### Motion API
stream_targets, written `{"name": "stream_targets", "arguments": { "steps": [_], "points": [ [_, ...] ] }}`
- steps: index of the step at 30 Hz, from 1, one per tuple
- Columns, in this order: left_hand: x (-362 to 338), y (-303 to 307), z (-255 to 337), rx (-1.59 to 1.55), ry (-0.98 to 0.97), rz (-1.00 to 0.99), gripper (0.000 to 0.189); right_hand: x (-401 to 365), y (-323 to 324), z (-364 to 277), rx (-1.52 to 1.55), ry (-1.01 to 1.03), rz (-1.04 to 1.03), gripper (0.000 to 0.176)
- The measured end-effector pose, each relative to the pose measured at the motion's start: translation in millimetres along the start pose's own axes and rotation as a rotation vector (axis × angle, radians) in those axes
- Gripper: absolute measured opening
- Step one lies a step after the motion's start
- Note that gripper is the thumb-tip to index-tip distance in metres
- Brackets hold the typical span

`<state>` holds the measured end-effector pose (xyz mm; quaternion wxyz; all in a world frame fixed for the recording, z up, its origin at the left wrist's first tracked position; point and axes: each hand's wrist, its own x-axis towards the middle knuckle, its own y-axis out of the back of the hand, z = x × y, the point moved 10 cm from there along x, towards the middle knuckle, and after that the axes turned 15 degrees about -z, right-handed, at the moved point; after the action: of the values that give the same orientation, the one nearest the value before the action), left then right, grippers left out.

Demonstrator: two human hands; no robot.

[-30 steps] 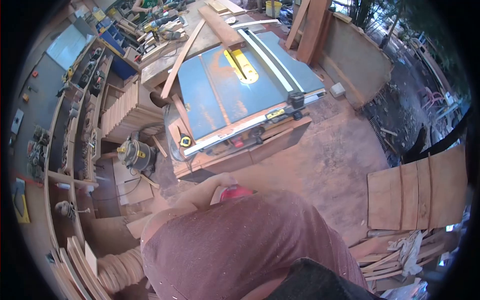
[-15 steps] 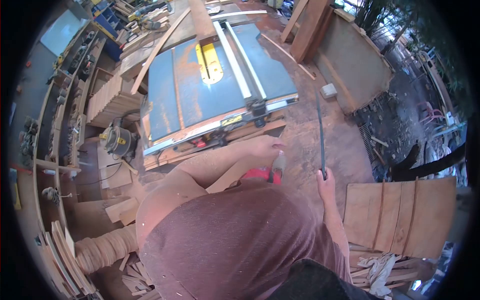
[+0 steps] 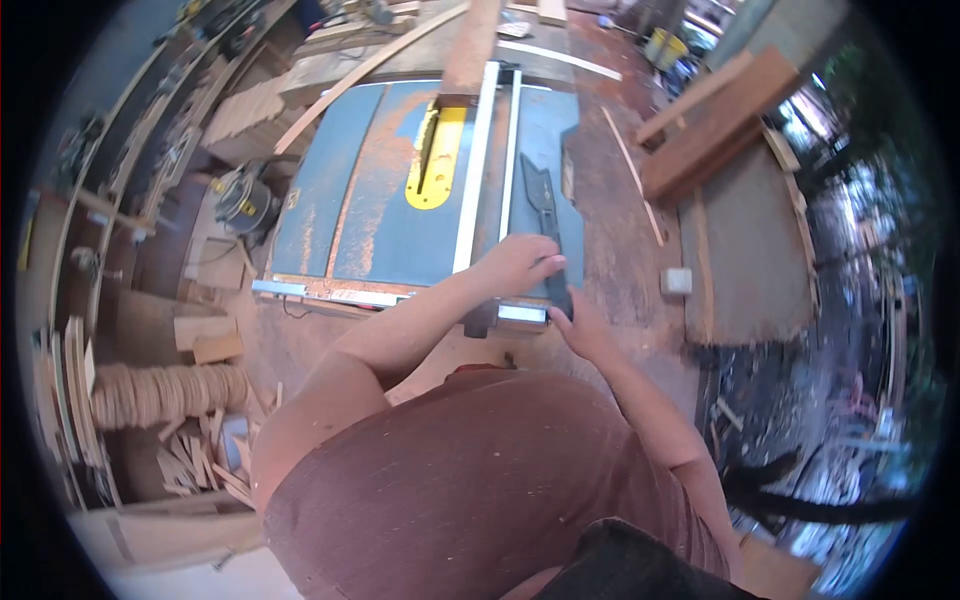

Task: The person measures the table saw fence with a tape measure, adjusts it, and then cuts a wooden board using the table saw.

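Note:
A flat black push stick (image 3: pixel 541 195) with a notched far end is held over the right side of the table saw's blue-grey top (image 3: pixel 390 235). My right hand (image 3: pixel 585 330) is closed round its near end, thumb along the side. Further up the handle, my left hand (image 3: pixel 522 265) has its fingers bent against the stick, partly covering it. Left of both hands run the pale rails of the saw's fence (image 3: pixel 478 165). Beyond it lies the yellow throat plate (image 3: pixel 436 165) with a dark slot, and sawdust is scattered about the top.
A reddish-brown board (image 3: pixel 470 55) lies at the saw's far edge. To the left stand a shop vacuum (image 3: pixel 245 205) and stacked wooden pieces (image 3: pixel 165 395). On the right are a thick timber (image 3: pixel 720 125), a large panel (image 3: pixel 745 260) and a small white block (image 3: pixel 676 281).
My right hand has carried the push stick left, over the saw top, and its flat side now shows. My left hand has come onto it. The view has shifted as my body turned.

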<state>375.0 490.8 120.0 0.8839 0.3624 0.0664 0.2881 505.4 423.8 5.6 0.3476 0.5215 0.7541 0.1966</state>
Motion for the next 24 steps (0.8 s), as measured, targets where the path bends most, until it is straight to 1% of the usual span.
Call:
{"name": "stream_targets", "arguments": {
  "steps": [2, 3, 4, 6, 8, 10, 11, 12, 13, 14, 15, 17, 18, 19, 20, 21, 22, 23, 24],
  "points": [
    [-24.2, 15.0, -13.1, 0.047, 0.081, 0.08, 0.025, 29.0, -20.2, -19.5, -0.072, 0.096, -0.269, 0.056],
    [-35.0, 21.5, -18.2, 0.09, 0.132, 0.13, 0.024, 41.2, -18.6, -26.6, -0.13, 0.116, -0.355, 0.058],
    [-42.8, 24.5, -22.0, 0.092, 0.157, 0.156, 0.024, 57.8, -10.8, -31.6, -0.144, 0.137, -0.38, 0.058],
    [-51.7, 22.6, -33.9, 0.096, 0.257, 0.159, 0.018, 97.0, 18.1, -37.8, -0.224, 0.153, -0.311, 0.055],
    [-49.9, 20.3, -40.3, 0.109, 0.309, 0.166, 0.015, 146.3, 70.8, -77.4, -0.22, 0.289, -0.22, 0.052],
    [-44.2, 16.3, -47.4, 0.116, 0.364, 0.166, 0.013, 224.7, 111.4, -89.7, -0.082, 0.417, -0.094, 0.05],
    [-45.8, 26.3, -41.2, 0.195, 0.342, 0.31, 0.013, 267.9, 132.8, -101.9, -0.153, 0.533, 0.021, 0.048],
    [-48.9, 34.6, -32.9, 0.275, 0.324, 0.454, 0.014, 308.2, 154.3, -122.0, -0.095, 0.653, 0.076, 0.05],
    [-46.4, 36.8, -34.3, 0.278, 0.349, 0.471, 0.014, 362.7, 169.5, -131.8, -0.11, 0.686, 0.122, 0.052],
    [-48.2, 39.5, -39.3, 0.301, 0.458, 0.485, 0.017, 426.1, 182.5, -135.3, -0.047, 0.684, 0.161, 0.053],
    [-50.3, 42.3, -44.6, 0.322, 0.569, 0.495, 0.019, 462.3, 196.6, -145.0, 0.019, 0.484, 0.095, 0.055],
    [-46.9, 47.2, -46.0, 0.348, 0.643, 0.489, 0.022, 557.1, 208.9, -145.0, 0.004, 0.42, 0.245, 0.066],
    [-44.3, 48.6, -48.5, 0.377, 0.684, 0.474, 0.025, 591.5, 208.3, -151.1, 0.013, 0.428, 0.218, 0.066],
    [-44.2, 49.6, -52.6, 0.374, 0.731, 0.463, 0.032, 629.2, 191.2, -146.4, 0.013, 0.296, 0.052, 0.069],
    [-41.4, 50.9, -55.7, 0.378, 0.762, 0.457, 0.032, 657.2, 171.5, -138.0, 0.012, 0.166, -0.111, 0.073],
    [-41.5, 51.7, -59.8, 0.389, 0.82, 0.456, 0.038, 675.6, 149.1, -128.1, 0.223, 0.097, -0.292, 0.078],
    [-43.6, 52.3, -62.4, 0.397, 0.879, 0.454, 0.043, 682.8, 139.8, -130.4, 0.232, 0.1, -0.319, 0.078],
    [-43.9, 54.2, -65.0, 0.401, 0.9, 0.451, 0.043, 680.9, 123.3, -134.3, 0.451, 0.075, -0.489, 0.075],
    [-43.2, 52.6, -67.6, 0.404, 0.931, 0.43, 0.048, 676.8, 107.7, -137.0, 0.663, 0.038, -0.656, 0.072]
  ]
}}
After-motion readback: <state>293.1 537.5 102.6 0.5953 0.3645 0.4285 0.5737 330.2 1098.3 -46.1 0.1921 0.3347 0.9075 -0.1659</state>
